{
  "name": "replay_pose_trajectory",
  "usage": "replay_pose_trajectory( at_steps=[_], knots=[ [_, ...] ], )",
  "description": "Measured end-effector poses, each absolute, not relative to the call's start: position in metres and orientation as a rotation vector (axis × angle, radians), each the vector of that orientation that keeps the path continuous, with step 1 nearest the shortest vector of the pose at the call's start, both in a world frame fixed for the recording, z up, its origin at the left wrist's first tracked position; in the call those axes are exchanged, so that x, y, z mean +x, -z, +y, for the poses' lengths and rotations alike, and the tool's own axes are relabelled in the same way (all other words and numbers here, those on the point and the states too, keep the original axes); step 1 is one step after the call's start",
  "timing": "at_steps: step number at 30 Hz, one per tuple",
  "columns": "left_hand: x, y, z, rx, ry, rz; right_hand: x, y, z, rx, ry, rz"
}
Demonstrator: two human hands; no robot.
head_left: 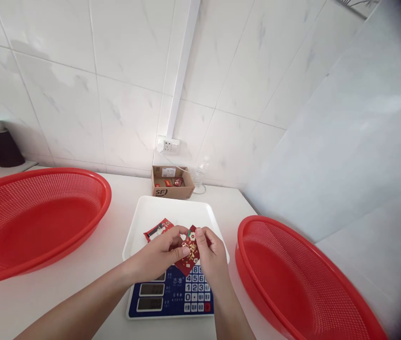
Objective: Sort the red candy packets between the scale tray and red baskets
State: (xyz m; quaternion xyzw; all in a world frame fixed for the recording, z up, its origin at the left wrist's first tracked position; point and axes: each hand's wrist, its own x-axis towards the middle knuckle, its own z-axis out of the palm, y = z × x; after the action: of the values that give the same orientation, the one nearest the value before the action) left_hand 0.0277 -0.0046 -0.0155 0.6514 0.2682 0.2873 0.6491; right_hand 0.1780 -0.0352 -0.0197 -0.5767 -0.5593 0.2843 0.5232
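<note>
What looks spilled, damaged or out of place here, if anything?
Nothing looks spilled or plainly damaged. Mildly askew: a red printed packet lies slantwise on the smooth, white, rounded-corner scale tray, partly hidden by the left hand, not lined up with the tray's edges.

Head-worn camera, near above hands [159, 253], facing forward and down.

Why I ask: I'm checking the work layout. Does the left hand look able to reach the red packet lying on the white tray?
Probably yes: the lying packet is just beyond the left hand, and its far end is uncovered. But that hand grips a second packet, which may need releasing first.
</note>
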Motion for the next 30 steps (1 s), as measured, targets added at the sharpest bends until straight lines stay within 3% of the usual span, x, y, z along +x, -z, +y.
replay_pose_trajectory(
  at_steps=[7,18,30],
  knots=[
    [0.022,0.02,-0.004,1.621,-0.63,0.659,0.187,0.018,-0.034,-1.357,-0.851,-1.415],
    [0.026,0.01,-0.006,1.697,-0.665,0.735,0.179,0.019,-0.036,-1.423,-0.589,-1.395],
    [0.022,0.01,-0.004,1.75,-0.566,0.68,0.177,0.018,-0.04,-1.426,-0.531,-1.56]
  ],
)
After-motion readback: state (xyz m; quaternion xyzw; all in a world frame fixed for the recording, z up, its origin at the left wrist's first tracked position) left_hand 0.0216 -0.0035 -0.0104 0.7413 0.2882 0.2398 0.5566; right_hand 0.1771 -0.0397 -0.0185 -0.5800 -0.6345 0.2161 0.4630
